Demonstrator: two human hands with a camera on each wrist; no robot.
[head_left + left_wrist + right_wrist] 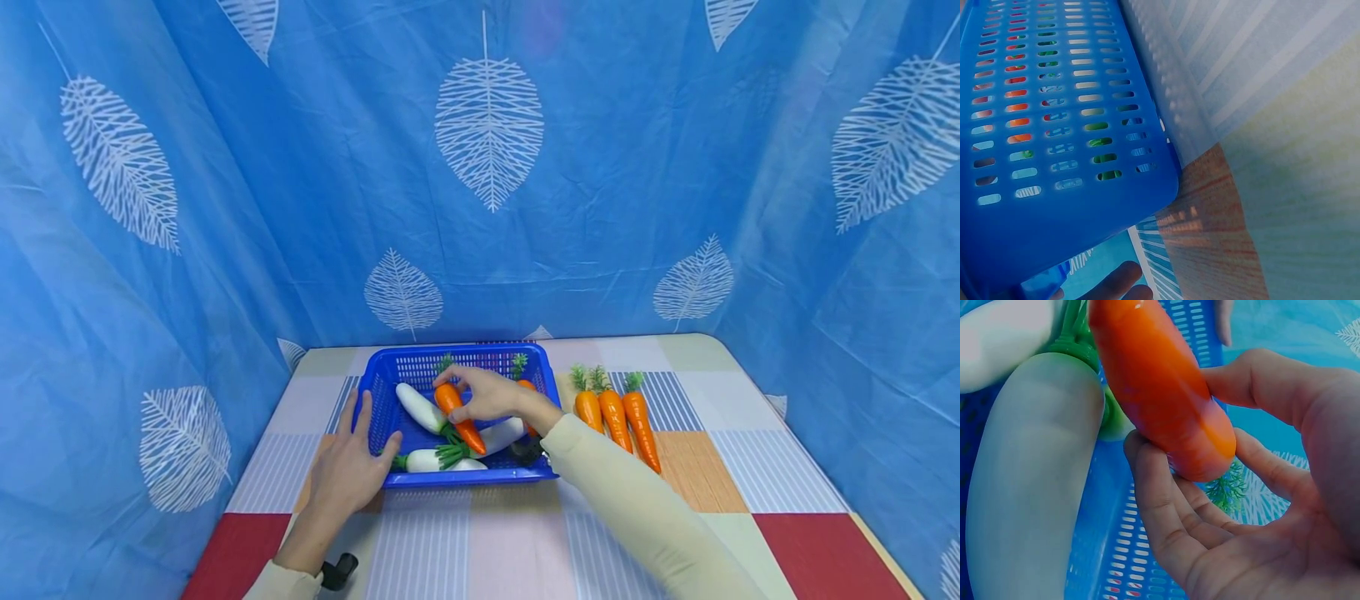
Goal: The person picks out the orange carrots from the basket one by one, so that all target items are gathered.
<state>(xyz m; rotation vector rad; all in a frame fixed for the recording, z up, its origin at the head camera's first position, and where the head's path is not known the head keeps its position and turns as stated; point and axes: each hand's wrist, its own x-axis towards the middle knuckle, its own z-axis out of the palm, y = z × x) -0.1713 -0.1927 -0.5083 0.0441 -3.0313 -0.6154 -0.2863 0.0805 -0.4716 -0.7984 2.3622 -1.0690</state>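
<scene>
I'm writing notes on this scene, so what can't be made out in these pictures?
Head view: the tip of the leftmost table carrot, behind the right sleeve.
Head view: part of the rightmost carrot in the basket, behind the right wrist.
Left wrist view: most of the left hand, cut off by the bottom edge.
Right wrist view: the tip of the gripped carrot in the right hand, cut off by the top edge.

left wrist: left hand [1120, 283] mostly cropped | right wrist: held carrot [1157, 384] cropped | head: another carrot [527, 386] part-hidden
</scene>
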